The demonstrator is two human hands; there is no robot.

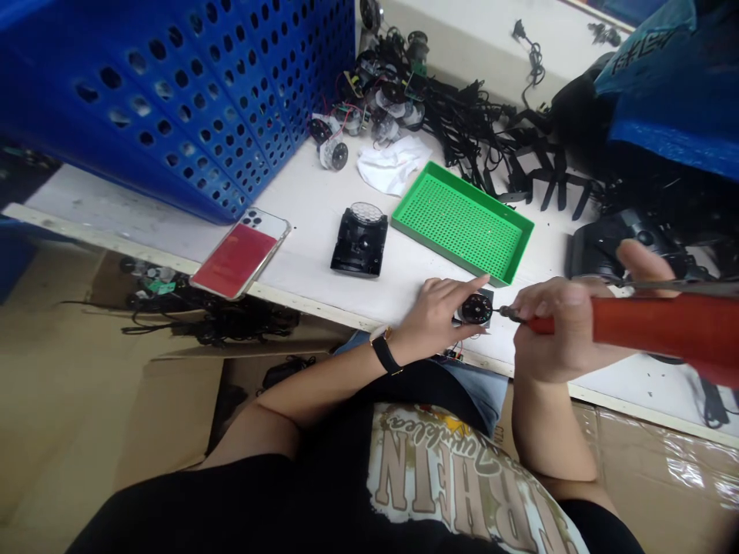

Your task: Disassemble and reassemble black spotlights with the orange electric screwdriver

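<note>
Near the front edge of the white table, my left hand [436,314] grips a small round black part [476,308] between thumb and fingers. Thin wires hang below that part. My right hand [557,331] is wrapped round an orange-red electric screwdriver [640,331], which lies level and points left. Its bit reaches the side of the round part; whether it sits in a screw is too small to tell. Just beyond my left hand lies a green perforated tray [462,223]. A black housing with a clear round lens [359,242] lies to the left of the tray.
A large blue crate [231,100] stands at the back left, with a phone [241,254] by the table edge. Behind the tray are a white cloth [389,163], small motor-like parts [392,111] and tangled black cables [473,115]. Blue plastic bags [681,100] fill the back right.
</note>
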